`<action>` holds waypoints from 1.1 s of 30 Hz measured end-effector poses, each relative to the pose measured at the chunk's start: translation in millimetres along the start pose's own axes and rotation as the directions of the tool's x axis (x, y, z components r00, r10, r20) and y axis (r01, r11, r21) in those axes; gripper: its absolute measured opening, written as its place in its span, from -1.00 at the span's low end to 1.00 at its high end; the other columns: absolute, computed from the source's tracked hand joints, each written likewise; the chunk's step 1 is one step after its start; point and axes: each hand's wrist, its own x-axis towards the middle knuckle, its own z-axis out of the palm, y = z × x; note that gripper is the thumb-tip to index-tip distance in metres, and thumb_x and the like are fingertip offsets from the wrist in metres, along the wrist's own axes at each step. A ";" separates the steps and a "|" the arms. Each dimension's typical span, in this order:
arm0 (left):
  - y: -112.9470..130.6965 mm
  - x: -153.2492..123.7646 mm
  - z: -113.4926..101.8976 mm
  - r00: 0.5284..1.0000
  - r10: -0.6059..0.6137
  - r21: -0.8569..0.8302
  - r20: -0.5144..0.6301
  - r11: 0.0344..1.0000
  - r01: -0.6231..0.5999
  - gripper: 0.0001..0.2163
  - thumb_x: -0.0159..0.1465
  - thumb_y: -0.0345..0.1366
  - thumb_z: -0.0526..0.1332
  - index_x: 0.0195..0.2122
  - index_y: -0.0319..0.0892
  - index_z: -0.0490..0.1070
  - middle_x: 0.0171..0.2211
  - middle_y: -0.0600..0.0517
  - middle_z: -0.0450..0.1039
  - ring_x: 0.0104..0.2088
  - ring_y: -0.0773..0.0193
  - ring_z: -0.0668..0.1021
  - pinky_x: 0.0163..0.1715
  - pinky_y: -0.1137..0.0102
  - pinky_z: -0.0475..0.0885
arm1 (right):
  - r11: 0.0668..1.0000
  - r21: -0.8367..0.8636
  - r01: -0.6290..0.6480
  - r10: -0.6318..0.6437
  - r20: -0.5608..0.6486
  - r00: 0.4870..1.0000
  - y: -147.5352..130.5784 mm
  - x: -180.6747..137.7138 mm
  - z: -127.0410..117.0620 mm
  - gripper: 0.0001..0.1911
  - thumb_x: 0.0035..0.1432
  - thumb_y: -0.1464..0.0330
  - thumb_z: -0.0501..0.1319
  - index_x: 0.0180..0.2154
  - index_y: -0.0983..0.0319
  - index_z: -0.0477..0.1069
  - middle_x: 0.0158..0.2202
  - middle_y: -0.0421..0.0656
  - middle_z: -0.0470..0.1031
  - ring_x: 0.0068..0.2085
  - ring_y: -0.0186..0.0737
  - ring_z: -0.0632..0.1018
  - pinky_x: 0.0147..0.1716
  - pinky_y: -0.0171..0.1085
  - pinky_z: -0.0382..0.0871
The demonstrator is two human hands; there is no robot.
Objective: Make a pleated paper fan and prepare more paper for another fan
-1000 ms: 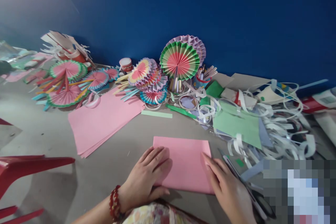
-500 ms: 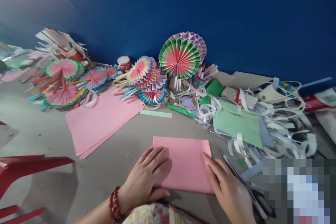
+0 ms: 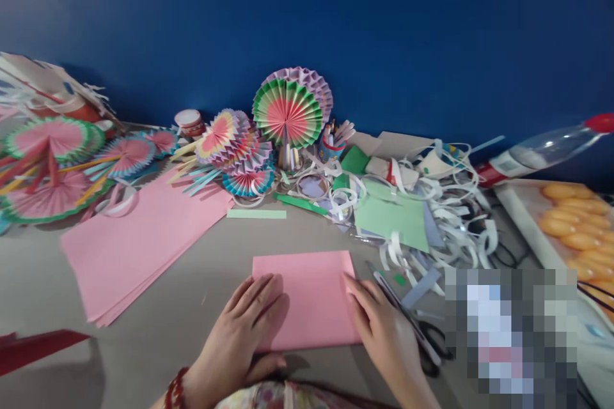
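A folded sheet of pink paper (image 3: 311, 307) lies on the grey table in front of me. My left hand (image 3: 249, 326) rests on its left side, fingers stretched out flat and thumb near the lower edge. At the right edge, my right hand (image 3: 381, 319) has its fingers drawn together against the paper, forefinger and thumb on the border. Just right of that hand lie scissors with black handles (image 3: 437, 342), beside a slim white tool (image 3: 407, 316) partly hidden by the hand.
Pink sheets (image 3: 144, 243) are stacked at left. Pleated paper fans (image 3: 288, 115) stand along the blue wall. Curled white paper strips (image 3: 460, 230) and a green sheet (image 3: 393, 217) cover the right side. A plastic bottle (image 3: 551, 147) lies far right; a red stool (image 3: 38, 348) shows lower left.
My view has turned to the right, so the things shift left and the bottle comes further into sight. Both hands keep about the same places on the pink paper.
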 end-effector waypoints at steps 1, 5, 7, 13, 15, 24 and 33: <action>-0.5 -0.2 0.6 1.000 0.007 0.015 -0.004 1.000 -0.007 -0.24 0.27 0.24 0.09 0.37 -0.11 0.10 0.40 -0.09 0.04 0.37 -0.08 0.13 0.33 0.06 0.07 | 1.000 0.001 -0.008 0.008 -0.001 1.000 -0.7 0.2 -0.3 -0.61 0.39 0.36 -0.06 0.10 0.20 0.42 -0.24 -0.09 0.54 -0.40 -0.27 0.59 -0.47 -0.36 0.39; -0.9 0.6 0.9 1.000 0.022 0.046 -0.021 0.999 -0.021 -0.23 0.26 0.25 0.10 0.37 -0.12 0.12 0.39 -0.09 0.05 0.37 -0.07 0.14 0.32 0.08 0.07 | 1.000 -0.011 -0.022 0.022 -0.009 1.000 -3.0 0.9 -1.0 -0.60 0.39 0.37 -0.07 0.10 0.19 0.43 -0.26 -0.10 0.54 -0.42 -0.29 0.58 -0.48 -0.38 0.37; -0.3 1.6 -0.3 0.999 0.024 0.043 -0.028 0.999 -0.022 -0.25 0.27 0.24 0.10 0.36 -0.11 0.13 0.39 -0.09 0.07 0.36 -0.07 0.17 0.32 0.08 0.09 | 1.000 -0.013 -0.027 0.027 -0.018 0.999 -3.9 1.3 -1.4 -0.59 0.41 0.37 -0.09 0.09 0.19 0.44 -0.27 -0.10 0.55 -0.43 -0.30 0.58 -0.49 -0.37 0.36; 1.0 3.2 -2.4 0.999 0.034 0.101 -0.030 0.994 -0.031 -0.25 0.28 0.24 0.08 0.36 -0.14 0.14 0.39 -0.10 0.05 0.37 -0.06 0.14 0.32 0.10 0.07 | 1.000 -0.011 -0.025 0.024 -0.066 0.998 -6.1 2.9 -2.2 -0.59 0.43 0.35 -0.10 0.06 0.23 0.46 -0.28 -0.11 0.55 -0.45 -0.29 0.57 -0.51 -0.33 0.32; 1.0 3.2 -2.4 0.999 0.038 0.120 -0.025 0.992 -0.035 -0.24 0.28 0.25 0.08 0.36 -0.15 0.13 0.40 -0.10 0.02 0.38 -0.06 0.12 0.33 0.10 0.04 | 1.000 -0.011 -0.024 0.023 -0.076 0.997 -6.5 3.3 -2.3 -0.59 0.43 0.35 -0.10 0.05 0.23 0.47 -0.28 -0.11 0.55 -0.44 -0.28 0.57 -0.51 -0.33 0.31; 0.9 3.6 -4.2 0.999 0.049 0.146 -0.018 0.988 -0.046 -0.22 0.26 0.26 0.09 0.36 -0.17 0.13 0.40 -0.12 0.03 0.37 -0.07 0.13 0.32 0.09 0.07 | 0.999 -0.004 -0.037 0.036 -0.064 0.997 -5.8 2.3 1.1 -0.59 0.41 0.38 -0.09 0.06 0.24 0.46 -0.23 -0.07 0.56 -0.43 -0.28 0.58 -0.50 -0.33 0.29; 3.8 18.6 -31.3 0.999 -0.010 0.096 0.045 0.995 0.006 -0.61 0.39 -0.25 0.10 0.24 -0.02 0.32 0.30 -0.01 0.25 0.27 0.10 0.29 0.27 0.15 0.18 | 0.999 0.005 -0.049 0.049 -0.001 0.999 -2.8 -0.1 2.9 -0.61 0.33 0.43 -0.03 0.08 0.23 0.44 -0.23 -0.09 0.54 -0.44 -0.25 0.58 -0.52 -0.31 0.34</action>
